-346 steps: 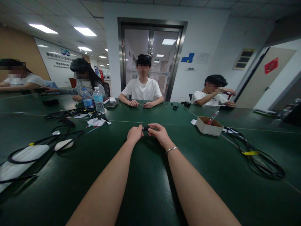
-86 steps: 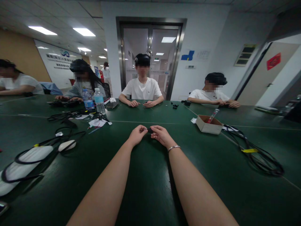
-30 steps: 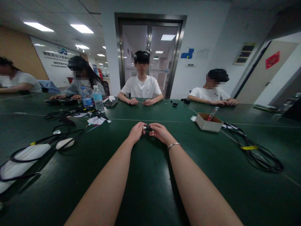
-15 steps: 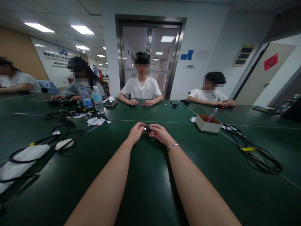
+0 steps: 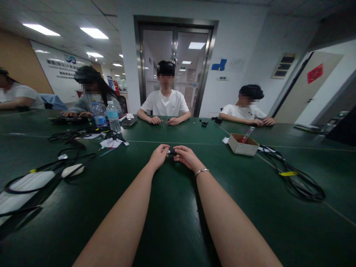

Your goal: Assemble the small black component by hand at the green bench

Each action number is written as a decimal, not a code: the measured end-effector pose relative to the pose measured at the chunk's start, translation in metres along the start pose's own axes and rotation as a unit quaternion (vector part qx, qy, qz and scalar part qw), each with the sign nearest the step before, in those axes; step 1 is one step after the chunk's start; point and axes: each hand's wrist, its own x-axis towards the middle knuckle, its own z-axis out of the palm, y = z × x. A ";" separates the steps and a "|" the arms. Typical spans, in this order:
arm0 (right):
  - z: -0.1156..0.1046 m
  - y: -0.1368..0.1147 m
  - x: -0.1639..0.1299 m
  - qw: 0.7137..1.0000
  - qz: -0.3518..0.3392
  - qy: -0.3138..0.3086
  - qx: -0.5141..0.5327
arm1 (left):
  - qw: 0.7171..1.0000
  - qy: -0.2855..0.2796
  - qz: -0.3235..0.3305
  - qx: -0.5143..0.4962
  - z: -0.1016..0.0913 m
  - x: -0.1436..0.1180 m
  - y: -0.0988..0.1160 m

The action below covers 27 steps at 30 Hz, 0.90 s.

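Observation:
Over the green table (image 5: 172,207), my left hand (image 5: 159,155) and my right hand (image 5: 187,156) meet in front of me. Between their fingertips is a small black piece with a shiny silver end (image 5: 172,151); it is too small to name for certain. The fingers of my left hand pinch it at the silver end. My right hand, with a silver bracelet (image 5: 201,172) at the wrist, has thumb and fingers closed on the black end. Part of the piece is hidden by the fingers.
On the right are an open box (image 5: 243,147) with a clear tube in it and a coiled black cable (image 5: 302,185). To the left lie a white mouse (image 5: 72,170), cables, papers and two bottles (image 5: 113,118). Several people sit across the table.
The whole view has shifted slightly, so most things appear a little further left. Both hands keep their grip on the small piece, with its silver end still showing between them.

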 end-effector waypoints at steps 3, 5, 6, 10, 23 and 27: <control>-0.001 0.001 0.001 1.000 0.000 0.000 0.002 | 1.000 0.010 -0.011 -0.013 0.000 0.001 -0.002; -0.001 0.001 0.001 1.000 0.000 -0.002 0.000 | 1.000 -0.002 -0.010 -0.003 0.000 0.002 -0.003; -0.001 0.001 0.001 1.000 -0.001 -0.003 -0.001 | 1.000 -0.007 -0.008 -0.001 -0.001 0.002 -0.003; -0.002 0.002 0.001 1.000 -0.004 -0.007 -0.001 | 1.000 -0.004 -0.022 -0.017 -0.001 0.001 -0.001; -0.001 0.001 0.000 1.000 -0.004 -0.010 -0.001 | 1.000 -0.015 0.015 0.000 0.000 0.002 -0.006; -0.001 0.001 0.001 1.000 -0.005 -0.007 -0.001 | 1.000 -0.010 -0.014 0.001 0.000 0.003 -0.005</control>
